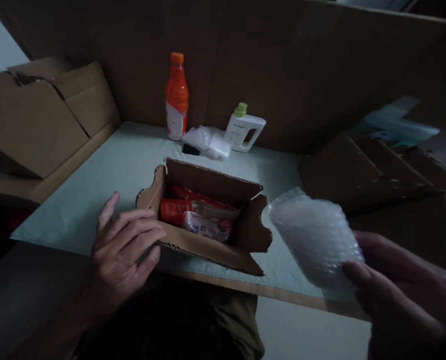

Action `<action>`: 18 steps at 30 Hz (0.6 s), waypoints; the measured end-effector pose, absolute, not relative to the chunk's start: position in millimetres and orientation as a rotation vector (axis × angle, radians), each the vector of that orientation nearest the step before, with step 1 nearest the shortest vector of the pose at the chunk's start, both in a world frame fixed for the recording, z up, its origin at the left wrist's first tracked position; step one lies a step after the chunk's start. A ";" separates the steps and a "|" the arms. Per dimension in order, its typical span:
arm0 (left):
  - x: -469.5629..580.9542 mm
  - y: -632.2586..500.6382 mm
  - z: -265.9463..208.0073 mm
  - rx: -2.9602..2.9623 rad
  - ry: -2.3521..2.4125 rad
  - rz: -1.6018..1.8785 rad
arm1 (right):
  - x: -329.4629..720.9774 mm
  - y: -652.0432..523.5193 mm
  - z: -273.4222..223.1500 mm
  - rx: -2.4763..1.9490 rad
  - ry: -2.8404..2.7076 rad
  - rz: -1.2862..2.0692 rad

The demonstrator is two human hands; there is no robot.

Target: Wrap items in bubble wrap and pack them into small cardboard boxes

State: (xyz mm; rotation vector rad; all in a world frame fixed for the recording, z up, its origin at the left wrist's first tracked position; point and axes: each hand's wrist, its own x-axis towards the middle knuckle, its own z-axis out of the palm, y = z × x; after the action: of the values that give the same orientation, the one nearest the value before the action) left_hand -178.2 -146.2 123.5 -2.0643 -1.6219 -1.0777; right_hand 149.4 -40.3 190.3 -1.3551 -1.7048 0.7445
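An open cardboard box [211,252] stands near the front edge of the cloth-covered table, its flaps up. Inside lie a red packet [175,211] and a clear-and-white printed packet [207,227], among other red packaging. My left hand [123,245] rests on the box's left front corner, fingers spread and touching the cardboard. To the right of the box, my right hand [391,285] pinches a bubble-wrap bundle [316,237] between thumb and fingers, held up above the table. What the bubble wrap contains, if anything, cannot be made out.
At the back stand an orange bottle [176,97] and a white jug with a green cap [244,131]. Between them lies more bubble wrap [209,140] over a dark flat object [190,149]. Cardboard boxes [31,120] sit left; others [339,170] stand right. A cardboard wall [275,65] rises behind.
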 end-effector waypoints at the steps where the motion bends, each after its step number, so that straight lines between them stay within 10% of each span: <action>1: -180.2 -147.7 121.2 -2.063 -1.605 -1.106 | 144.6 -35.4 197.0 -1.329 -1.828 0.649; 18: -188.0 -150.0 108.8 -2.212 -1.543 -1.381 | -69.7 19.7 195.7 -0.633 -3.387 0.409</action>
State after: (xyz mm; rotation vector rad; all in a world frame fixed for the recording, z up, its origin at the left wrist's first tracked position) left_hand -188.0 -150.0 108.8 -2.2117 -1.5435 -1.3814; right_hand -69.7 19.7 195.7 -0.6333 -3.3870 0.4085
